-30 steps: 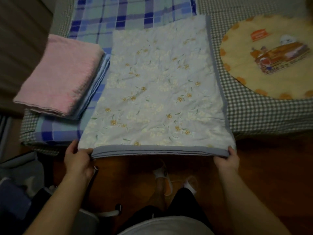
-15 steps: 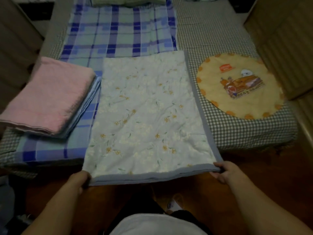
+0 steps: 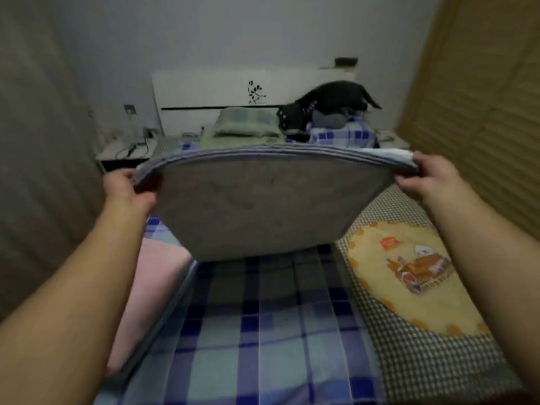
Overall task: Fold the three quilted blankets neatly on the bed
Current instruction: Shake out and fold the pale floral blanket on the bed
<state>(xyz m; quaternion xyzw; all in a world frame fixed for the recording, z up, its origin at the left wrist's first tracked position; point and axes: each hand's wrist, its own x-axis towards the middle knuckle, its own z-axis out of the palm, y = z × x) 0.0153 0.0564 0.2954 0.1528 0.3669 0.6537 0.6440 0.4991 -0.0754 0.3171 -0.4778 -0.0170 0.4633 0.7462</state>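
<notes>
Two hands hold one folded quilt (image 3: 263,206) up off the bed, each gripping a corner of its raised edge: the left hand (image 3: 127,188) pinches the left corner with thumb on the near face, and the right hand (image 3: 426,182) curls its fingers round the right corner. The quilt's layered blue edge arches between them, and its grey underside hangs toward the camera, the lower part reaching down to the plaid sheet (image 3: 263,331). A pink folded blanket (image 3: 152,287) lies on the bed's left side, atop a blue-edged layer. On the right, a round yellow mat (image 3: 409,276) rests on the checked cover (image 3: 423,361). At the far end a green folded blanket (image 3: 245,124) sits before the white headboard (image 3: 210,89), with a dark animal (image 3: 324,103) beside it
</notes>
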